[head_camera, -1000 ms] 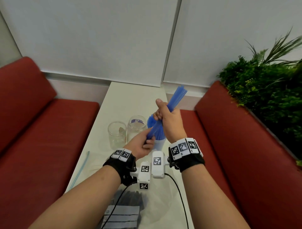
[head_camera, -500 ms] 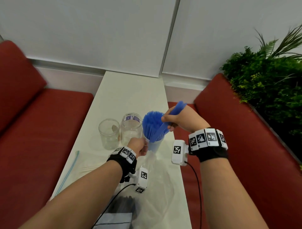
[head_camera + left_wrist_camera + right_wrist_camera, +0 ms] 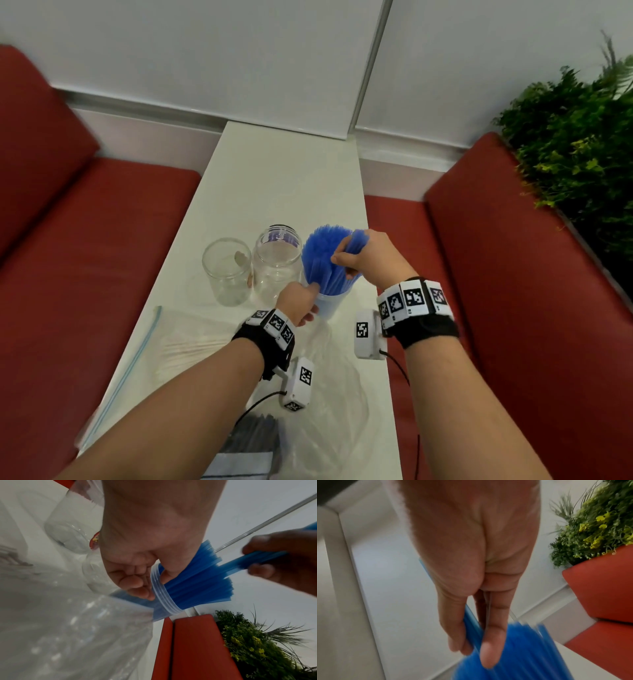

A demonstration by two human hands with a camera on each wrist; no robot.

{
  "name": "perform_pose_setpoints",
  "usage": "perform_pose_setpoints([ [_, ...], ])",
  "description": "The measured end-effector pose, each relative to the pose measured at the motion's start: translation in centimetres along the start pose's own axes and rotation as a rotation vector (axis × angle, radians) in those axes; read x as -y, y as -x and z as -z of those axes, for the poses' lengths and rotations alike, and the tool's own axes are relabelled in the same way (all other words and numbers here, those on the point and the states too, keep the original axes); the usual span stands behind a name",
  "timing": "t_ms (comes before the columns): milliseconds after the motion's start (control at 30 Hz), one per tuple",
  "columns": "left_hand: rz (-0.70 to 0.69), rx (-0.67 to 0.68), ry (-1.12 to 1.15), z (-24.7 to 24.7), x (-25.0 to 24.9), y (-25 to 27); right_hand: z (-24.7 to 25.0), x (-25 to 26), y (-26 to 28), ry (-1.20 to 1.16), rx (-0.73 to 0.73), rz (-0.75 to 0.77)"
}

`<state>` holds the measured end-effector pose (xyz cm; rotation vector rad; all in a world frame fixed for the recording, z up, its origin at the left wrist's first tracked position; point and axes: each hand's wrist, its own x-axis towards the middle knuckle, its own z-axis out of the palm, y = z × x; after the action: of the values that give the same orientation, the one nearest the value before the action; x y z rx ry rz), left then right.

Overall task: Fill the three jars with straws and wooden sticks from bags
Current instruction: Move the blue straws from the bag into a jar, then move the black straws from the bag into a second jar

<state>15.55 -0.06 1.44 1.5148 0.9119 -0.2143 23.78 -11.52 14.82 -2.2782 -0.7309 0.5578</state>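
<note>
Three clear jars stand in a row on the white table point(image 3: 284, 178). The left jar point(image 3: 226, 270) and the middle jar point(image 3: 276, 265) hold no straws. The right jar point(image 3: 329, 303) is packed with blue straws point(image 3: 320, 253) that fan out above its rim. My left hand point(image 3: 306, 306) grips this jar at its threaded neck point(image 3: 162, 595), thumb against the straws point(image 3: 197, 586). My right hand point(image 3: 346, 263) pinches a small bundle of blue straws point(image 3: 471, 627) slanting down into the jar among the others; the right wrist view is blurred.
A zip bag of wooden sticks point(image 3: 178, 346) lies at the near left. A crumpled clear plastic bag point(image 3: 332, 394) lies in front of the jars, with a bag of dark straws point(image 3: 255, 442) at the near edge. Red benches point(image 3: 85, 257) flank the table; a plant point(image 3: 582, 154) stands right.
My right hand has brought its bundle of blue straws from raised above the jar down into it. My left hand has dropped from the straws to the jar's neck.
</note>
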Motion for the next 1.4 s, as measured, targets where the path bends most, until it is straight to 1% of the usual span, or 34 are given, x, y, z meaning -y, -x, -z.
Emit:
perform_pose_setpoints([
  [33,-0.005,0.000,-0.004,0.0,0.0,-0.1,-1.1,-0.4,0.0,0.007,-0.011,-0.007],
  [100,-0.001,0.002,-0.010,0.0,-0.2,-0.1,-2.8,-1.2,-0.1,0.024,-0.099,-0.018],
  [200,0.025,0.033,0.022,0.2,-0.5,-0.1,-3.3,-1.8,-0.1,0.025,-0.204,-0.008],
  [267,0.038,0.049,0.033,0.3,-0.6,0.0,-2.8,-1.9,-0.1,0.015,-0.286,0.070],
  [333,0.042,0.061,0.027,0.4,-0.8,0.2,-2.5,-1.2,-0.2,0.009,-0.472,0.223],
  [367,0.045,0.067,0.026,0.5,-1.0,0.3,-2.8,-0.8,-0.4,0.050,-0.562,0.291],
  [400,0.050,0.072,0.023,0.5,-1.1,0.4,-3.3,-0.6,-0.7,0.133,-0.617,0.317],
  [433,0.057,0.076,0.016,0.6,-1.2,0.5,-4.1,-0.5,-0.9,0.256,-0.615,0.287],
  [467,0.064,0.081,0.006,0.6,-1.3,0.7,-5.1,-0.6,-1.0,0.394,-0.545,0.215],
  [500,0.070,0.086,-0.004,0.8,-1.5,0.8,-6.2,-1.0,-0.9,0.518,-0.429,0.124],
  [533,0.077,0.089,-0.009,0.8,-1.6,0.9,-7.1,-1.7,-0.8,0.594,-0.309,0.046],
  [567,0.087,0.091,-0.013,0.9,-1.6,1.0,-7.7,-2.3,-0.9,0.619,-0.223,0.003],
  [600,0.093,0.094,-0.019,1.0,-1.7,1.1,-7.8,-2.7,-1.1,0.600,-0.193,0.000],
  [633,0.096,0.097,-0.026,1.2,-1.8,1.1,-7.6,-2.7,-1.5,0.567,-0.215,0.022],
  [700,0.097,0.101,-0.038,1.4,-1.8,1.0,-7.2,-2.2,-2.2,0.534,-0.342,0.060],
  [733,0.090,0.106,-0.046,1.6,-1.7,1.0,-7.1,-1.9,-2.5,0.558,-0.368,0.064],
  [767,0.079,0.112,-0.052,1.7,-1.6,1.0,-7.2,-1.7,-2.7,0.596,-0.329,0.058],
  [833,0.061,0.132,-0.065,1.9,-1.3,1.1,-7.3,-1.8,-2.7,0.636,-0.169,0.003],
  [867,0.048,0.139,-0.076,2.1,-1.1,1.1,-7.1,-1.8,-2.8,0.621,-0.111,-0.023],
  [900,0.030,0.135,-0.086,2.3,-1.0,1.0,-6.6,-1.6,-2.9,0.586,-0.091,-0.040],
  [933,0.008,0.120,-0.096,2.6,-0.8,0.9,-6.2,-1.3,-2.9,0.539,-0.119,-0.042],
  [967,-0.025,0.089,-0.128,3.0,-0.5,0.7,-5.7,-0.9,-2.7,0.483,-0.196,-0.018],
  [1033,-0.118,0.010,-0.288,3.9,0.0,0.8,-5.0,-0.2,-1.8,0.326,-0.449,0.089],
  [1067,-0.149,0.021,-0.427,4.4,0.2,1.1,-4.8,-0.1,-1.1,0.241,-0.604,0.138],
  [1100,-0.147,0.094,-0.605,4.8,0.5,1.7,-4.8,-0.3,-0.1,0.180,-0.763,0.161],
  [1133,-0.116,0.206,-0.813,5.0,0.8,2.4,-5.0,-0.7,1.0,0.135,-0.896,0.136],
  [1167,-0.073,0.314,-1.028,5.0,1.3,3.3,-5.2,-1.4,2.2,0.095,-0.967,0.067],
  [1200,-0.040,0.400,-1.208,5.0,1.8,4.1,-5.6,-2.2,3.4,0.051,-0.966,-0.034],
  [1233,-0.015,0.458,-1.313,4.8,2.3,4.8,-6.1,-3.3,4.4,0.005,-0.896,-0.155],
  [1267,-0.003,0.485,-1.331,4.6,2.9,5.4,-6.7,-4.4,5.4,-0.042,-0.756,-0.291],
  [1300,-0.010,0.485,-1.303,4.3,3.2,5.9,-7.2,-5.4,6.4,-0.097,-0.554,-0.419],
  [1333,-0.029,0.472,-1.261,4.2,3.2,6.5,-7.7,-6.2,7.5,-0.161,-0.320,-0.515],
  [1367,-0.033,0.454,-1.203,4.4,2.8,7.0,-7.9,-6.6,8.7,-0.221,-0.092,-0.570],
  [1400,-0.029,0.447,-1.126,4.8,2.1,7.6,-8.1,-6.6,9.9,-0.264,0.094,-0.578],
])
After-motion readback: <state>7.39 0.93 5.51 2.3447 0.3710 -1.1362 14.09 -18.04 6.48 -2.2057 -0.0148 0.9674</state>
